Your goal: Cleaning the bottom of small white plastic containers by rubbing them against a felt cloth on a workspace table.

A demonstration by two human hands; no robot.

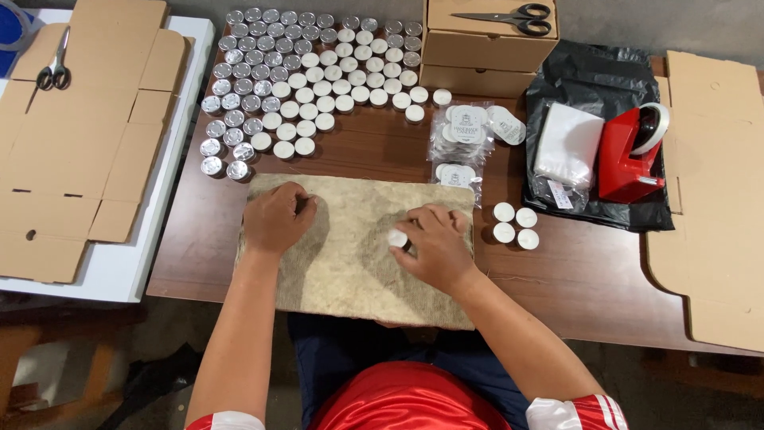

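My right hand [434, 247] rests on a beige stone-like slab [350, 271] and pinches a small white tealight candle [397, 237] at its fingertips. My left hand [276, 217] lies curled on the slab's upper left part; I cannot tell whether it holds anything. Beyond the slab, many tealights [306, 84] cover the brown table [573, 271], silver-cupped ones at the left and white ones at the right. Several bare white candles [514, 225] sit just right of the slab.
Clear packets of candles [465, 135] lie behind the slab. A black bag [593, 80] holds white sheets [567, 143] and a red tape dispenser [630, 155]. Scissors [509, 19] lie on stacked cardboard boxes [485, 52]. Flat cardboard [76, 143] with scissors [54, 73] lies left, more cardboard [716, 199] right.
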